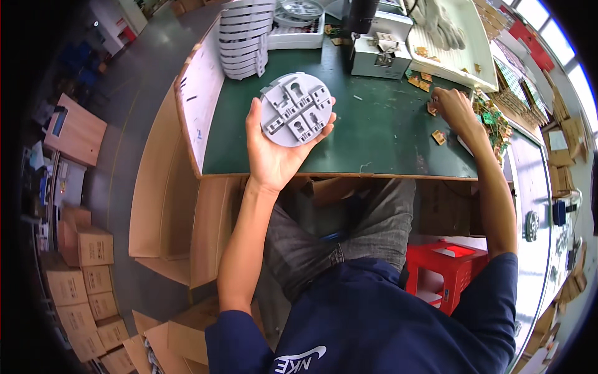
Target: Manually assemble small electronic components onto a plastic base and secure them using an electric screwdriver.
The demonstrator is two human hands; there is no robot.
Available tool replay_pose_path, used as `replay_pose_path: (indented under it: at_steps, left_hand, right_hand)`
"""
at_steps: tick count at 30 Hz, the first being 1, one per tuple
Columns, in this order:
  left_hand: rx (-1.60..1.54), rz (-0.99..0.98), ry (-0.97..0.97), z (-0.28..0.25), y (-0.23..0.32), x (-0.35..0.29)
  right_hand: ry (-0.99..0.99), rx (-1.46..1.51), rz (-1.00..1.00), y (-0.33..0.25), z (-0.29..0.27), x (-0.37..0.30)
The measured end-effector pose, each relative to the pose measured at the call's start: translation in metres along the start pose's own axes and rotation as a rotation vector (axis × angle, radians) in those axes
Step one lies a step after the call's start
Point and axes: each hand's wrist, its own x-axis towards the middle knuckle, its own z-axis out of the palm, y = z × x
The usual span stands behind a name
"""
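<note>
A grey round plastic disc (311,114) with moulded recesses and slots rests in my left hand (272,156), its recessed face up. My thumb wraps its left edge and my fingers its right edge, above the front part of the green bench. Farther right, my right hand (456,111) is closed in a pinch on a small orange-brown circuit board (431,109) at the bench top. Another loose circuit board (439,137) lies just nearer. Beside my right wrist is a pile of green and orange circuit boards (495,124).
Grey ring-shaped parts stand in a tall stack (244,43) at the back left. Behind the bench middle is a grey metal fixture (381,56); a white tray (479,78) with gloves adjoins it. A cardboard box (162,193) flanks the bench; a red stool (445,268) is below.
</note>
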Motion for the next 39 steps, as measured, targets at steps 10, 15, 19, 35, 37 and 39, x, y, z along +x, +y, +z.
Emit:
replay_pose_path:
  at_steps: [10,15,19,35,37,39]
  left_hand:
    - [-0.015,0.003,-0.058,-0.002,0.008,-0.005]
    - [0.201,0.065,0.02,0.0,0.007,-0.006]
    - [0.216,0.091,0.061,-0.003,0.02,-0.019]
    - [0.06,1.754,0.879,-0.104,0.105,-0.69]
    - [-0.158,1.957,1.055,-0.091,0.094,-0.758]
    - [-0.223,2.011,1.115,-0.104,0.072,-0.782]
  right_hand:
    - [0.365,0.648,-0.102,-0.067,0.001,-0.001]
    - [0.642,0.306,-0.124,-0.065,0.01,-0.001]
    - [0.66,0.661,-0.029,-0.068,0.003,0.003]
    - [0.651,0.437,-0.059,-0.042,0.053,-0.016]
    - [0.687,0.366,-0.088,-0.027,0.064,-0.008]
    - [0.725,0.295,-0.081,-0.02,0.06,-0.009]
